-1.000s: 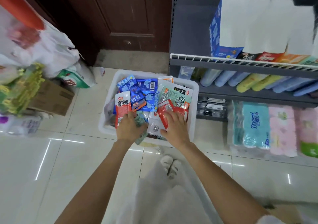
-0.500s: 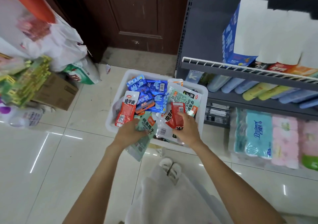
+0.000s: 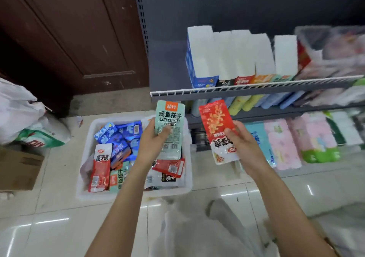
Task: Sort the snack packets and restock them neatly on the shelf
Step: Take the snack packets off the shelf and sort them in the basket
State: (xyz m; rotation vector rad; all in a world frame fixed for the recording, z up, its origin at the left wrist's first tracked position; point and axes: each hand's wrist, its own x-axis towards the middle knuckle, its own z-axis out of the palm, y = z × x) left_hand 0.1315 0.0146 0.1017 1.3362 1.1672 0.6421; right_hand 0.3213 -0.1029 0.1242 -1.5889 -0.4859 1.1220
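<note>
Left hand [image 3: 153, 146] grips a pale-green flat foil snack pouch [image 3: 170, 128], right hand [image 3: 244, 148] pinches a red-and-white one [image 3: 217, 130], both above the white plastic bin [image 3: 84, 177]. Probably light, floppy, slick; best pinched mid-body.

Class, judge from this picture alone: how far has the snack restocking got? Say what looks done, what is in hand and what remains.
Done: snack boxes already stand in a row on the shelf. In hand: the left hand holds a pale green packet, the right hand a red packet, both lifted clear of the white bin. Left: many mixed packets, blue and red among them, lie unsorted in the bin.
</note>
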